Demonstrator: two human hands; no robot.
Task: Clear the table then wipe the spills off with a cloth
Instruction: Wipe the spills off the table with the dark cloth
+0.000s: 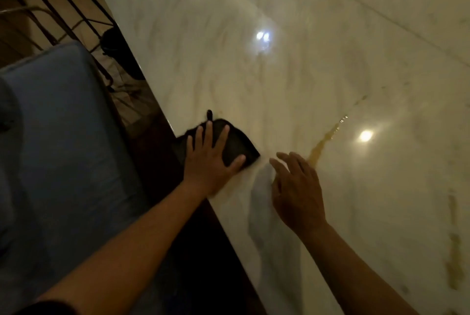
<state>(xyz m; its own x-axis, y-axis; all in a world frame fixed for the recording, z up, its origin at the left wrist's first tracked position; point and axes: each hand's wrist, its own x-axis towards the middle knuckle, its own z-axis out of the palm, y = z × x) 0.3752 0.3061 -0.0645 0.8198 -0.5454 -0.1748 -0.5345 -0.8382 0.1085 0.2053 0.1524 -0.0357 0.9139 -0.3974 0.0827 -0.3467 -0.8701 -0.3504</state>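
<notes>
Far left: blue seat [63, 152], dark railing [58, 12] in the upper left. Left of centre, at the table [254, 60] edge: left hand [211, 159] flat, fingers spread, pressing the dark cloth [236, 144], part overhanging. Centre: right hand [295, 187] relaxed, empty, above the marble. Right of it: amber spill [323, 144]; more streaks lower right [455, 256]. Risk: cloth slipping off the edge, or smearing liquid wider.

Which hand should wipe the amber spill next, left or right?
Left. The left hand already presses flat on the dark cloth at the table edge. The right hand is empty, beside the amber spill, in the cloth's likely path.
</notes>
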